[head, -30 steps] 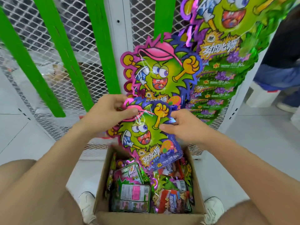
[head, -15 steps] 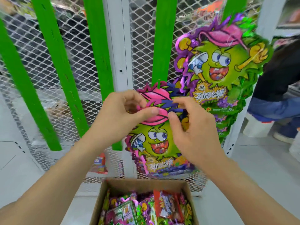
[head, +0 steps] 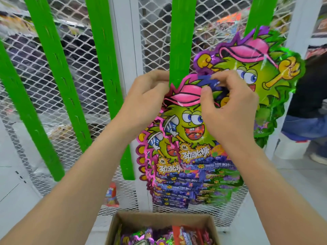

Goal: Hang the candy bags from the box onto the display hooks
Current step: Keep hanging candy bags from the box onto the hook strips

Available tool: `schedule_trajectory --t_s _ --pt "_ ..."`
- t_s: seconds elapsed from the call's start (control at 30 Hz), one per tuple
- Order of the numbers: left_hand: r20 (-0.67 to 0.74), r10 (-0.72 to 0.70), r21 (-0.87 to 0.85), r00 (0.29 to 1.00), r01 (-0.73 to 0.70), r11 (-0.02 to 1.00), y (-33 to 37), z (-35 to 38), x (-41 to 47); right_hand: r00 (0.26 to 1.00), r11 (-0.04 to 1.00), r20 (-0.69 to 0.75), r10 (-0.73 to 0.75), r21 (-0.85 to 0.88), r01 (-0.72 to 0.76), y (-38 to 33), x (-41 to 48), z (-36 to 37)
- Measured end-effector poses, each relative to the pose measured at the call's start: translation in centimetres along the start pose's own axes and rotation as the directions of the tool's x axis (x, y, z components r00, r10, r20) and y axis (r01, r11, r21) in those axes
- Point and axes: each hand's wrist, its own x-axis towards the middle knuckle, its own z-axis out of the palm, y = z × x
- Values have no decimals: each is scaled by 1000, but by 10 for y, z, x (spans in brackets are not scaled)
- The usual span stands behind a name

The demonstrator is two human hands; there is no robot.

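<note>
Candy bag (head: 191, 124) held up against a green strip (head: 180, 41)
The left hand (head: 146, 101) pinched its top left edge and the right hand (head: 228, 106) pinched its top right, at the strip's lower end, above the box (head: 159, 220).

White mesh wall (head: 155, 32); white post (head: 123, 50); pale grey floor (head: 10, 191).

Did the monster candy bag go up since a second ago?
Yes. The candy bag rose from just over the box up to the green strip's lower end.
</note>
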Motion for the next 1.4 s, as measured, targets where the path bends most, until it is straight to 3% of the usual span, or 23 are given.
schedule_trajectory --t_s 0.23,0.43,0.77,0.97,1.3,1.4 --pt "38 -44 -13 998 44 999 14 1 -10 1000 999 8 -21 41 21 -15 0 4" --pt "49 -54 -6 997 54 999 18 -4 -12 994 999 106 -41 25 38 -21 0 3" --pt "28 23 30 999 -24 999 18 -2 -15 994 992 81 -74 110 65 -26 5 -4" --pt "53 -13 -17 999 14 1000 14 -4 -15 996 998 85 -28 64 23 -19 -3 1" --pt "104 -90 -84 990 99 991 16 -8 -17 992 996 95 -79 45 75 -25 -12 -1" --pt "36 -103 -48 994 104 993 15 -9 -18 989 995 110 -100 35 97 -23 -21 1"
